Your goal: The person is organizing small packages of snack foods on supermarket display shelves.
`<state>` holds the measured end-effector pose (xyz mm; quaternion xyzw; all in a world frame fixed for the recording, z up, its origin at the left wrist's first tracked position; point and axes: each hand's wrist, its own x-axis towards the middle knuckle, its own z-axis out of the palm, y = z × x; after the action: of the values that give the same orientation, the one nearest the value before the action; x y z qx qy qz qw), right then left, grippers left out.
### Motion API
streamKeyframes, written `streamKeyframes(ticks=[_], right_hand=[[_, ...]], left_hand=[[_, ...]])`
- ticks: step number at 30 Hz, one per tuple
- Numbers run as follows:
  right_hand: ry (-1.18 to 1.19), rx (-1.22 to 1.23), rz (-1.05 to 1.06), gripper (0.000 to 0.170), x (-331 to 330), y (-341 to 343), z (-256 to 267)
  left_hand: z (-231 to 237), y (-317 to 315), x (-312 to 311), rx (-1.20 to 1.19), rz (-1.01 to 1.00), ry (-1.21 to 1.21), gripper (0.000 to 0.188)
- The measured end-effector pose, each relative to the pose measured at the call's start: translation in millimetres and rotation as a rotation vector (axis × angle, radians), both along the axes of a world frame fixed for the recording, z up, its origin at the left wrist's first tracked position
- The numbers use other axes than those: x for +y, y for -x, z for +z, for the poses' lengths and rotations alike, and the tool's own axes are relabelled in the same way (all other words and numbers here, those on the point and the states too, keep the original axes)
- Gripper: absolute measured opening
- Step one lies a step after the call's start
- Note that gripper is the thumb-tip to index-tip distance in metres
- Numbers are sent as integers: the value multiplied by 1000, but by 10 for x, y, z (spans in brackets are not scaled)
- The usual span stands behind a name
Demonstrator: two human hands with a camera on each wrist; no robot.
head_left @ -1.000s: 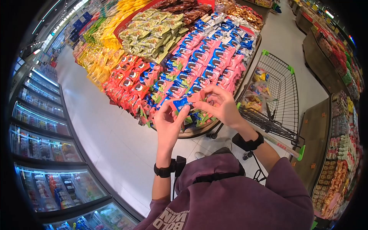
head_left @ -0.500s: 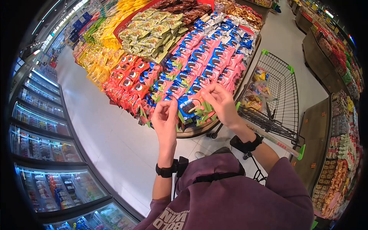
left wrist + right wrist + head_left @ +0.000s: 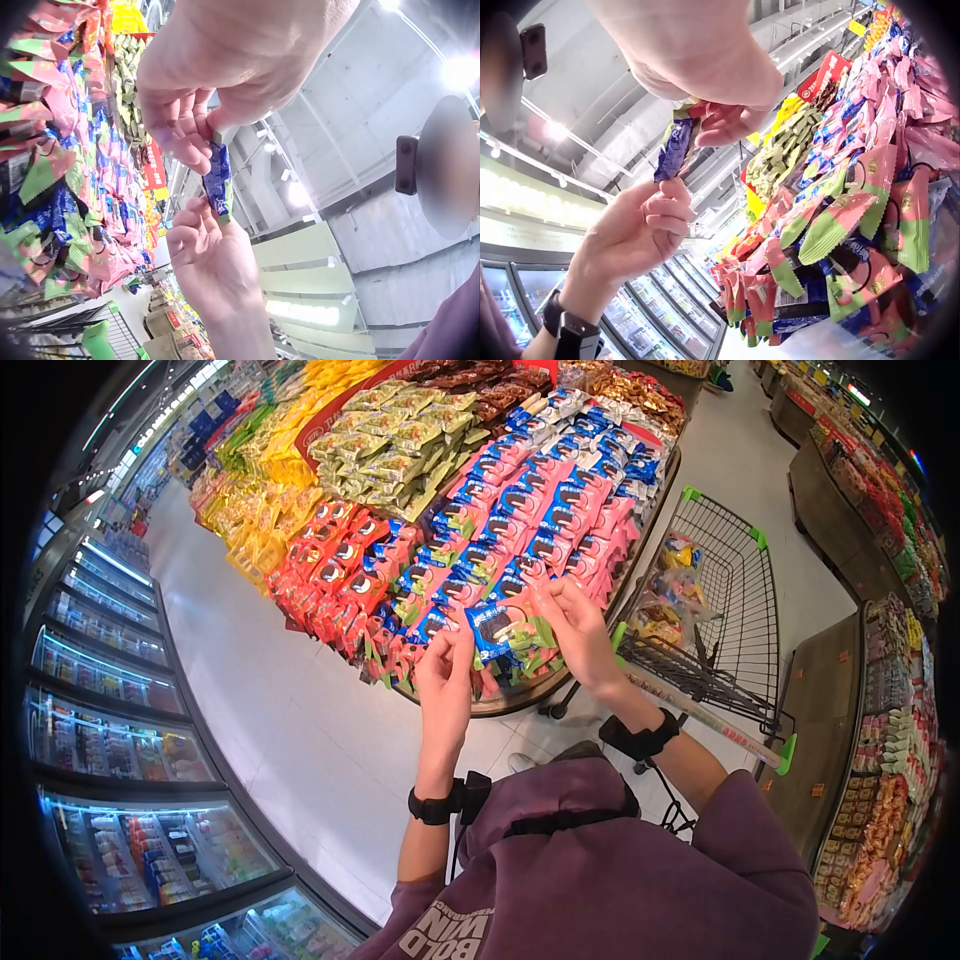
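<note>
A small blue, pink and green snack packet [image 3: 497,628] is stretched between both hands above the front of a display, its printed face upward. My left hand [image 3: 443,672] pinches the blue end between thumb and fingers. The opposite end is pinched by my right hand [image 3: 582,635]. Seen from the left wrist, the packet [image 3: 218,174] appears nearly edge-on between the fingertips. The right wrist view also shows the packet [image 3: 675,148] gripped at each end. Just below it lie rows of similar pink and blue packets [image 3: 520,525].
Red packets [image 3: 335,560] and green packets [image 3: 400,445] fill the display's other sections. A wire shopping cart [image 3: 735,575] with several bagged goods stands to the right. Glass-door coolers [image 3: 110,735] line the left, across a pale floor [image 3: 260,710].
A second ago the packet was bunched between the hands; half a second ago it was turned out with its printed face showing. Since then the left hand has shifted slightly right.
</note>
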<state>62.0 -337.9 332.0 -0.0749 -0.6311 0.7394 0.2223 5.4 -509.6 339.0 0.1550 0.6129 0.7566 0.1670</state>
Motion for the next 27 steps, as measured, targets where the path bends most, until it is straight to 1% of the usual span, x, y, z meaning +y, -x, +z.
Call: streamKeyframes(ticks=[2,5,8,11,14,17,20,23,25,27], right_hand=[[173,-139,99,15,-32,-84,128],[161,-135,125,18,-56,-100,109],[107,-30,129,19,0,-93,21],[125,-8,116,19,-24,-61,-22],[110,-63,165,22,-5,-117,19],[-35,-49,215,36,146,-101,-201],[-451,140,47,50,48,-41,-293],[-640,113,59,58,-72,-98,-185],[-619,138,66,53,-96,-107,-123],[-592,145,57,47,-90,-79,-145]], left_hand=[[0,9,10,19,22,-9,24],[-6,35,-14,50,30,-1,25],[-25,61,-22,51,43,-18,25],[-14,44,-11,40,39,-37,26],[44,25,-9,-6,33,-64,27],[81,36,-18,-94,17,-128,29],[68,55,-39,-158,-27,-169,29],[18,61,-35,-207,-67,-212,26],[6,60,-17,-227,-75,-235,23],[85,32,-18,-234,-41,-179,21]])
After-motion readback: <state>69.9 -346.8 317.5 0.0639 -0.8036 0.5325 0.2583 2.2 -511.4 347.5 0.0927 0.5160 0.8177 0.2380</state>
